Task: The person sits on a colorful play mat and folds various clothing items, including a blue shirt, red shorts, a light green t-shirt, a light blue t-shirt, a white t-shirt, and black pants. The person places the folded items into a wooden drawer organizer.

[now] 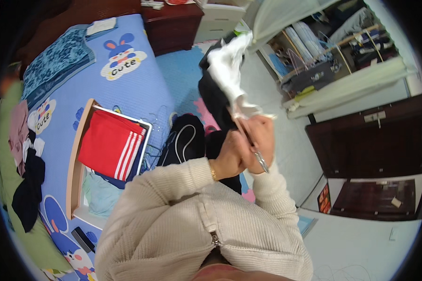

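Note:
Both of my hands meet in front of my chest, above the floor. My right hand (pixel 261 138) is closed on a bunched white cloth (pixel 227 70), blurred where it swings out away from me. Black cloth (pixel 213 91) hangs along with it; whether the two are one garment I cannot tell. Pressed against the right hand, my left hand (pixel 229 154) has its fingers curled in, and what they grip is hidden. Between the hands runs a thin strip with a silvery end (pixel 261 160), its kind unclear.
On the bed (pixel 126 93) at left lies an open drawer-like box (pixel 72 182) with a folded red garment (pixel 110 145) and pale blue cloth (pixel 103 192). Wire hangers (pixel 157 124) and a black bag (pixel 185 138) lie beside it. Loose clothes (pixel 28 187) lie far left; an open wardrobe (pixel 323 56) stands right.

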`<state>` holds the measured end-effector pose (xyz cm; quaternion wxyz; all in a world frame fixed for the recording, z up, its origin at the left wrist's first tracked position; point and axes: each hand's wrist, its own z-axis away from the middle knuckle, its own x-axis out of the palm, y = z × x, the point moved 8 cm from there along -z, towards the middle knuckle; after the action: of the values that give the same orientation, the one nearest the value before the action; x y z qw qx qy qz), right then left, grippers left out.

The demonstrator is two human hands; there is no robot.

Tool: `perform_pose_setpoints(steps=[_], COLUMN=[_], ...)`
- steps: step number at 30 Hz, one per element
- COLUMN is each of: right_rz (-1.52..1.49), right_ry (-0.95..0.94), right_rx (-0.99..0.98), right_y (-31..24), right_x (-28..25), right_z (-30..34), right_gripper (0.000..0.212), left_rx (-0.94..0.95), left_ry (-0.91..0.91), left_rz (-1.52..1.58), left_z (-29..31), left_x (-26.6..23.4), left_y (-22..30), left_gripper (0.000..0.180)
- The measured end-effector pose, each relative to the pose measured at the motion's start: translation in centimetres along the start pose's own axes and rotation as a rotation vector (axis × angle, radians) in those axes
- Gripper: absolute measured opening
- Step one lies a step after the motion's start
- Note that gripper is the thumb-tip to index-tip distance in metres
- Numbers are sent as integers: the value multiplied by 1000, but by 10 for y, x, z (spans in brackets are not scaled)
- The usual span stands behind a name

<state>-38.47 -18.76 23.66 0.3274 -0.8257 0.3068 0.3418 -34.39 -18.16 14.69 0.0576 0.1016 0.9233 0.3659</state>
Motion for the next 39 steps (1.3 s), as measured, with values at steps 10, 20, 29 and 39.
perform_pose_setpoints(steps=[10,20,29,39], right_rz=[-256,-151,-399,-649], right_ry=[-549,-610,-428,-851], right_rx=[301,177,-84,189], right_y=[5,-4,-11,27], right_x=[107,122,89,97], right_z=[166,175,185,165], right_gripper=[26,30,39,35], left_rx=[-462,-628,-776,-817], left_ry=[-139,-216,-39,-403], left_rz=[-410,-888,-703,-353], left_z=[103,116,109,83], left_x=[-99,-98,-179,-137], left_y=[-9,-43,-101,-107], left_gripper=[16,19,19,26])
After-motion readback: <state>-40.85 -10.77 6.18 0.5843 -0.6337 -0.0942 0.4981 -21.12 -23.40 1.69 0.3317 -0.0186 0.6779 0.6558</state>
